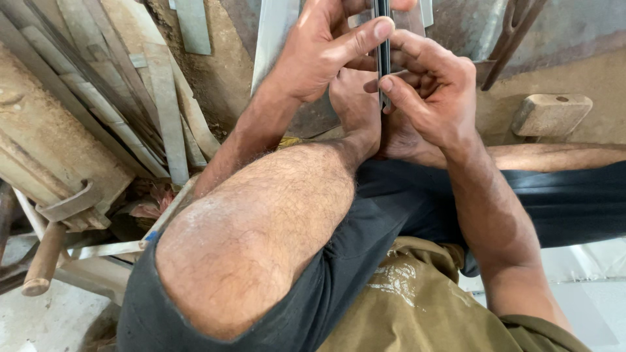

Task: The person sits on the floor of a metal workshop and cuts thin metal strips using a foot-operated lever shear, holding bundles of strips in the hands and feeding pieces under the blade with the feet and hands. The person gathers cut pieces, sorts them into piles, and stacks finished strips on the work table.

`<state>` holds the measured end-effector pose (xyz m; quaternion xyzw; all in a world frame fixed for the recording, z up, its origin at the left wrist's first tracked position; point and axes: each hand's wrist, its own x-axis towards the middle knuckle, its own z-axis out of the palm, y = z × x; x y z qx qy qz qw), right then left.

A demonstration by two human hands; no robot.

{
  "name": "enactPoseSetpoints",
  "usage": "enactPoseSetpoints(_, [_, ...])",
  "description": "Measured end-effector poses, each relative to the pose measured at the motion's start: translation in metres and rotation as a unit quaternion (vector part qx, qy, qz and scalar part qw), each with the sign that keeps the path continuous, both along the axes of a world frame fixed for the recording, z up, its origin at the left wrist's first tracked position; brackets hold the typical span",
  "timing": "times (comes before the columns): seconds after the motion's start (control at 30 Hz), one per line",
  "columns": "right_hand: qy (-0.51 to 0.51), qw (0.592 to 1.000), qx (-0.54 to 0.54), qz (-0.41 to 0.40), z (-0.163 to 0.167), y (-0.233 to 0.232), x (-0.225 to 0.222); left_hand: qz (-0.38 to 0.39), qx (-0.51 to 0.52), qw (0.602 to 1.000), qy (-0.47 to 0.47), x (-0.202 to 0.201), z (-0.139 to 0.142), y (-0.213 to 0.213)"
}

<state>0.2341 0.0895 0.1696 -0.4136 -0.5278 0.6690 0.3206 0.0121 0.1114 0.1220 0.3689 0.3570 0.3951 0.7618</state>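
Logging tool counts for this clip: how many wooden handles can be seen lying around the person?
2. One rounded wooden handle lies at the lower left beside the metal strips; one flat wooden block handle lies at the upper right on the ground. Others may be hidden under the leg or clutter.

hands: 2 (pixel 326 45) (pixel 433 91) | thin dark strip (pixel 383 39): 1 | wooden block (pixel 551 114): 1 | wooden-handled tool (pixel 44 261): 1

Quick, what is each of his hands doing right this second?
Left hand: closed, thumb and fingers pinching the thin dark metal strip.
Right hand: closed on the same strip from the other side.
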Motion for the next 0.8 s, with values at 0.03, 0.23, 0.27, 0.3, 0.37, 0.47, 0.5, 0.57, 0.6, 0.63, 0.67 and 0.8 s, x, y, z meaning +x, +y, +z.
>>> enactPoseSetpoints(0.03, [0.000,1.000,-0.002,0.000,0.000,0.001,0.000,0.000,0.002,1.000,-0.004,0.000,0.000,0.000])
enactPoseSetpoints(0.23, [-0.009,1.000,0.005,0.005,0.002,0.006,0.003,0.003,0.005,1.000,-0.020,0.002,-0.004,0.005])
enactPoseSetpoints(0.27, [-0.006,1.000,-0.001,0.002,0.002,0.007,0.003,0.004,0.008,1.000,-0.024,0.002,-0.004,0.005])
enactPoseSetpoints(0.3, [-0.002,1.000,-0.007,-0.001,0.002,0.007,0.003,0.004,0.006,1.000,-0.026,0.002,-0.004,0.006])
enactPoseSetpoints(0.37, [0.002,1.000,-0.017,-0.004,0.002,0.008,0.003,0.004,-0.003,1.000,-0.031,0.002,-0.003,0.007])
enactPoseSetpoints(0.47, [0.001,1.000,-0.018,-0.002,0.002,0.010,0.005,0.003,0.008,1.000,-0.025,0.002,-0.002,0.009])
enactPoseSetpoints(0.5, [-0.002,1.000,-0.011,0.001,0.002,0.010,0.005,0.005,0.013,1.000,-0.022,0.003,-0.002,0.009])
enactPoseSetpoints(0.57, [-0.001,1.000,0.005,0.005,0.001,0.011,0.006,0.009,0.017,1.000,-0.015,0.003,-0.001,0.010])
enactPoseSetpoints(0.6, [0.003,1.000,0.014,0.006,0.001,0.012,0.006,0.010,0.017,1.000,-0.013,0.003,-0.001,0.010])
enactPoseSetpoints(0.63, [0.003,1.000,0.015,0.007,0.000,0.012,0.006,0.011,0.017,1.000,-0.011,0.003,-0.001,0.010])
enactPoseSetpoints(0.67, [0.003,1.000,0.016,0.007,0.000,0.012,0.006,0.009,0.018,1.000,-0.011,0.003,-0.001,0.010])
enactPoseSetpoints(0.8, [-0.014,1.000,0.003,0.004,0.001,0.012,0.008,0.005,0.019,1.000,-0.016,0.003,-0.001,0.011])
